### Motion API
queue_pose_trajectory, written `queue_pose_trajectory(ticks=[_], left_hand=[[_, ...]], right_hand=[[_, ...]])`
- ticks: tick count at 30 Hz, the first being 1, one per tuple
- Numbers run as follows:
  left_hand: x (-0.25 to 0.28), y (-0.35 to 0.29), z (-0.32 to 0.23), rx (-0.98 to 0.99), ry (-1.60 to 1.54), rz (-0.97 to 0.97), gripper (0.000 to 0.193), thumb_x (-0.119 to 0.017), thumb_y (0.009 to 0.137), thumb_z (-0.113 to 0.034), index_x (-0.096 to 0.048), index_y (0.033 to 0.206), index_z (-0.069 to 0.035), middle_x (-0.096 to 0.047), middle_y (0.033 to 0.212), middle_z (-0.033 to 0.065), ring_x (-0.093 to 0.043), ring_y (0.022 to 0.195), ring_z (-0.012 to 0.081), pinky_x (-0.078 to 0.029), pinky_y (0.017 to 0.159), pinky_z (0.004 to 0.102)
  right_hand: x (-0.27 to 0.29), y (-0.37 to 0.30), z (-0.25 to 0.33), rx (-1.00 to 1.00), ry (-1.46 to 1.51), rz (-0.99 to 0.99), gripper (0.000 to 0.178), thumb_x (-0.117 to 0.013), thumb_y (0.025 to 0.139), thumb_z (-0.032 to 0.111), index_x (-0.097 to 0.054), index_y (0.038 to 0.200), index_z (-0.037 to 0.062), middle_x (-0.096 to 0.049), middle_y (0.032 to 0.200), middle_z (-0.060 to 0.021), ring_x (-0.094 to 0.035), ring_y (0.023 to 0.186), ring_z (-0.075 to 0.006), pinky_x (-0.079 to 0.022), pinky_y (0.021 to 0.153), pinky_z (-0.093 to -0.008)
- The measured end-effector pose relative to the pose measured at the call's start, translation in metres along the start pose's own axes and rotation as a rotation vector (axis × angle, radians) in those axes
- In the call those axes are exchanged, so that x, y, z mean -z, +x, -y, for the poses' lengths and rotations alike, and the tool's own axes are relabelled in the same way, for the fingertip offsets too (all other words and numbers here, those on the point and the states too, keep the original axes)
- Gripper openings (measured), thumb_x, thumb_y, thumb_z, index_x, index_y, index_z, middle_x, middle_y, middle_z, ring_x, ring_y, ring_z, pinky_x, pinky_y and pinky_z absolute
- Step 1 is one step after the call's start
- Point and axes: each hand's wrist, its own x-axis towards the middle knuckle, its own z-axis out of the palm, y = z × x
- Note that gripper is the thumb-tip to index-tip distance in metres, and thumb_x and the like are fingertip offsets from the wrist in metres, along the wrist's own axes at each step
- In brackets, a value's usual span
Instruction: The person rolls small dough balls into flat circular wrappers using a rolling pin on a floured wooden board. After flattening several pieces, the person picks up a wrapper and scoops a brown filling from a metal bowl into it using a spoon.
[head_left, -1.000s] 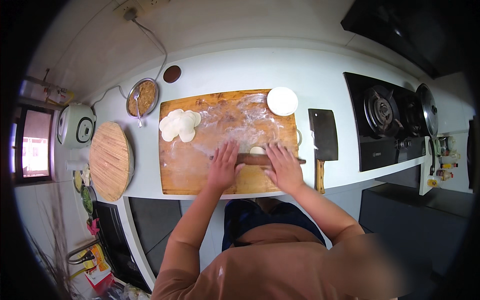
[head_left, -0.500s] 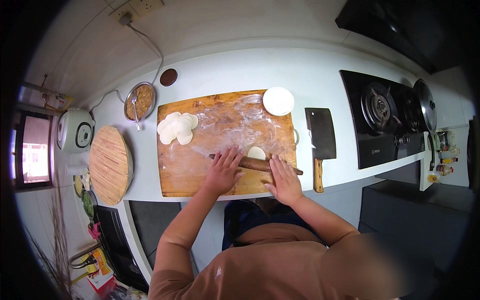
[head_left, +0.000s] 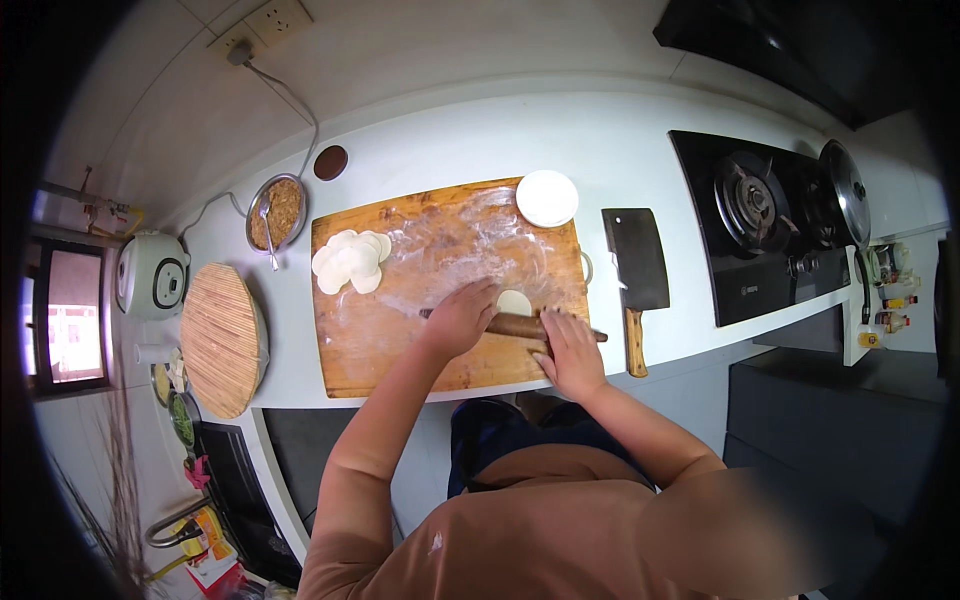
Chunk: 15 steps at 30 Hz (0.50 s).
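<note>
A dark wooden rolling pin (head_left: 518,326) lies across the near part of the floured wooden board (head_left: 380,350). Just beyond it, partly hidden by the pin, is a small round dough wrapper (head_left: 514,302). My left hand (head_left: 464,318) is closed at the wrapper's left edge, over the pin's left part; its fingertips are partly hidden. Curled over the pin's right part is my right hand (head_left: 574,355). A pile of finished-looking thin dough wrappers (head_left: 350,262) overlaps at the board's left side.
On the board's far right corner stands a round white container (head_left: 547,198). A cleaver (head_left: 636,260) lies to the right, before a black gas stove (head_left: 750,220). At left are a bowl of filling (head_left: 278,213) with a spoon, a round slatted tray (head_left: 222,340) and a rice cooker (head_left: 152,275).
My left hand has gone from lying spread on the rolling pin to closing at the wrapper's left edge. My right hand stays on the pin, its fingers more curled.
</note>
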Motion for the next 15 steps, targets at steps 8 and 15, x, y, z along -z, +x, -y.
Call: queue_pose_trajectory(ticks=[8, 15], left_hand=[[-0.022, 0.048, 0.000, 0.024, 0.055, -0.002, 0.026, -0.081, 0.075, -0.022, -0.072, 0.097, -0.011, -0.065, 0.109, 0.0070, -0.058, 0.113, 0.0310, -0.048, 0.096, 0.0423], [-0.018, 0.050, -0.001, 0.043, -0.082, 0.085, 0.015, -0.081, 0.074, -0.017, -0.070, 0.083, -0.012, -0.071, 0.091, 0.0067, -0.065, 0.090, 0.0313, -0.050, 0.085, 0.0435]], right_hand=[[0.005, 0.000, 0.008, 0.055, 0.068, -0.049, 0.044, -0.071, 0.078, 0.010, -0.064, 0.122, 0.0109, -0.059, 0.108, -0.0071, -0.057, 0.105, -0.0297, -0.044, 0.098, -0.0423], [0.004, -0.009, 0.004, 0.108, 0.047, -0.067, 0.036, -0.066, 0.078, 0.009, -0.067, 0.114, 0.0130, -0.060, 0.105, -0.0051, -0.058, 0.102, -0.0277, -0.047, 0.091, -0.0400]])
